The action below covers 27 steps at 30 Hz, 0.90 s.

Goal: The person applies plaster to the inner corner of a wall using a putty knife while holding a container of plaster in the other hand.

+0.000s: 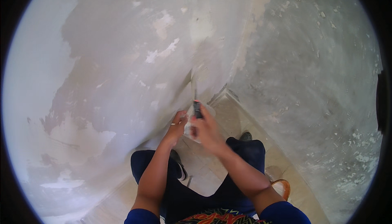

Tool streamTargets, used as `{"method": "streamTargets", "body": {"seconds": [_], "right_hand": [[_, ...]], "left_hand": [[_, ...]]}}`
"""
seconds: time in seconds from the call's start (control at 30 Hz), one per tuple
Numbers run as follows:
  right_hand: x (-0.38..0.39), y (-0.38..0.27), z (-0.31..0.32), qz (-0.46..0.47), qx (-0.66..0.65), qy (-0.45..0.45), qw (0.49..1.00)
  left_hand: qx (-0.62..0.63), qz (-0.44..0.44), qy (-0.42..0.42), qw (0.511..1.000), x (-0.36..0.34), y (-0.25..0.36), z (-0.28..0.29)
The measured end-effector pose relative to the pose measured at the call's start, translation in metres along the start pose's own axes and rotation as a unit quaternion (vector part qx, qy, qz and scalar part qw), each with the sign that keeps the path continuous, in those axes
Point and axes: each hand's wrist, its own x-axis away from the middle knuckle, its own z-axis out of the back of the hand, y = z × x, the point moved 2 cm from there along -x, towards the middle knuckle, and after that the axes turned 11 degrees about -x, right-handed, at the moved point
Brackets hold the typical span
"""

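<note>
In my right hand is a putty knife with a black and red handle, my fingers closed round it. Its thin blade points up toward the patchy plaster wall, near the inside corner. Whether the blade touches the plaster I cannot tell. My left hand is closed at the side of a pale, whitish tub, just below the knife. The right hand covers much of this tub, and its contents do not show. Motion blurs the right hand slightly.
A second grey wall, rough and flaking, meets the first at the corner. Below lies a tiled floor, with my legs spread over it. Beside my right leg stands a round orange-brown rimmed object, partly hidden by my arm.
</note>
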Motion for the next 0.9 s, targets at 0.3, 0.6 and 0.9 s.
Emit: {"method": "streamTargets", "body": {"seconds": [0.3,0.6,0.9], "right_hand": [[0.036,0.023,0.124,-0.091,0.0,0.014,0.996],[0.031,0.022,0.146,-0.105,0.007,0.03,0.994],[0.029,0.029,0.147,-0.12,0.031,0.029,0.992]], "left_hand": [[-0.18,-0.165,0.066,0.967,-0.044,0.01,-0.072],[-0.328,-0.231,0.066,0.914,-0.05,0.018,-0.086],[-0.381,-0.227,0.061,0.894,-0.052,0.016,-0.087]]}}
